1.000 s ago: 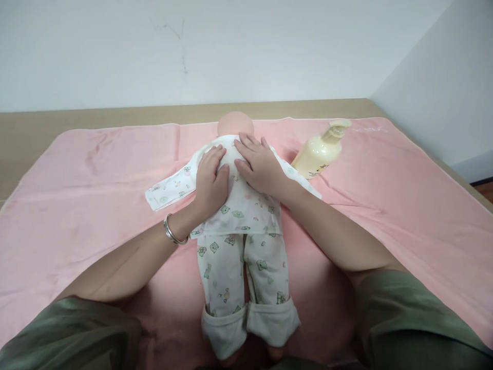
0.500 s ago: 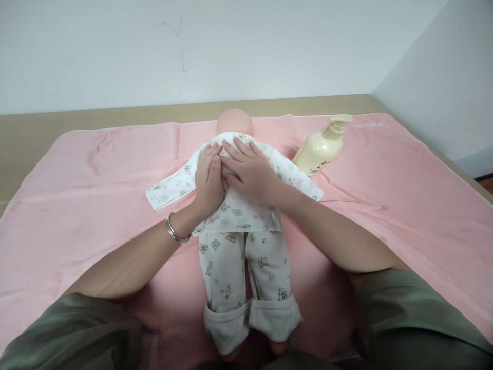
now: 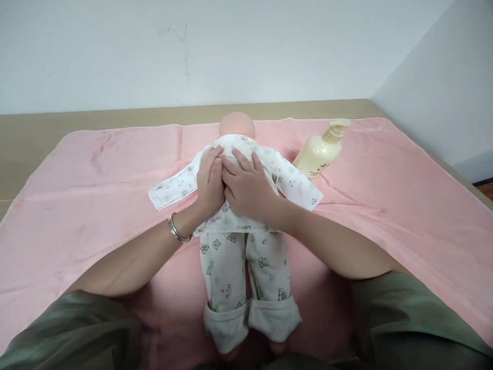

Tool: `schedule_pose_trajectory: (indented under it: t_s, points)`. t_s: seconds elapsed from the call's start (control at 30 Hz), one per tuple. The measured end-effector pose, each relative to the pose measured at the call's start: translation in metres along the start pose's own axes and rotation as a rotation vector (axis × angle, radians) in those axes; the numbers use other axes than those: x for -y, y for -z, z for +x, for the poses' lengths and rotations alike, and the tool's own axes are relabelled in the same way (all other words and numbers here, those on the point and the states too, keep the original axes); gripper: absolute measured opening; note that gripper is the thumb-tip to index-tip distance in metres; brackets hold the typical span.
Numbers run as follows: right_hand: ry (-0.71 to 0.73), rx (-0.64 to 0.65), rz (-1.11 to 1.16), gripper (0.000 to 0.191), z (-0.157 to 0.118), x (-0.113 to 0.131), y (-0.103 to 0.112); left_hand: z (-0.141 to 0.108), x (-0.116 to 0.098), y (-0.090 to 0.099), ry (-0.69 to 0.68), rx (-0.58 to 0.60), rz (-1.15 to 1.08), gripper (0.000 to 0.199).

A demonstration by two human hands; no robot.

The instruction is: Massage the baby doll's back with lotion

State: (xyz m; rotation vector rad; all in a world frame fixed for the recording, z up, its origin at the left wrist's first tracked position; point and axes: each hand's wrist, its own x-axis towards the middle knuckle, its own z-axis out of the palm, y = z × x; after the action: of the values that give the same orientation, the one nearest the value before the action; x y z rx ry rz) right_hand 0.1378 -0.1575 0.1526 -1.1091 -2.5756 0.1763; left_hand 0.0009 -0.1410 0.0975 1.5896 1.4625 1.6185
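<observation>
A baby doll (image 3: 236,123) lies face down, the back of its bald head away from me. It wears a white printed top (image 3: 239,221) and matching trousers (image 3: 265,267) with turned-up cuffs. My left hand (image 3: 210,180), a silver bangle on its wrist, rests along the left side of the doll's back with its fingers stretched out. Flat on the middle of the back lies my right hand (image 3: 250,185), fingers spread, touching my left hand. Neither hand grips anything. The doll's face and hands are hidden.
Beneath the doll spreads a pink blanket (image 3: 96,205) on a tan surface (image 3: 154,115). A cream pump bottle (image 3: 319,153) leans to the right by the doll's right sleeve. A white wall (image 3: 269,51) stands behind, with another wall at the right.
My right hand has slid slightly down the doll's back towards me, its fingers spreading wider. My left hand stays in place on the back. The view has shifted a little.
</observation>
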Motion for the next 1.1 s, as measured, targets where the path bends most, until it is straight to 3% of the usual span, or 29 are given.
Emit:
schedule_pose_trajectory:
  t_s: [0.13,0.23,0.4,0.57,0.7,0.9,1.0,1.1]
  points:
    - [-0.086,0.006,0.088,0.054,0.022,-0.036,0.005,0.001,-0.003,-0.001,0.008,0.01,0.06,0.049]
    - [-0.16,-0.022,0.084,0.055,0.032,-0.05,0.006,0.002,-0.004,-0.002,-0.001,-0.003,0.082,0.05]
    - [-0.213,-0.093,-0.05,0.056,0.014,-0.023,0.001,0.0,-0.005,-0.001,-0.009,-0.002,0.063,0.06]
    - [-0.05,-0.056,-0.101,0.06,-0.014,0.013,-0.005,-0.003,-0.005,0.003,-0.04,0.041,0.009,0.06]
    - [-0.01,-0.032,0.014,0.057,-0.003,-0.005,0.0,-0.002,-0.004,0.003,-0.033,0.023,0.04,0.063]
    - [-0.219,-0.045,0.091,0.06,0.029,-0.052,0.006,-0.001,-0.007,0.001,0.013,0.031,0.089,0.058]
    - [-0.252,-0.093,0.032,0.059,0.023,-0.043,0.003,0.0,-0.009,0.001,0.02,0.017,0.079,0.051]
    - [-0.268,-0.114,-0.059,0.058,0.005,-0.015,-0.002,0.002,-0.008,0.0,0.041,0.018,0.065,0.043]
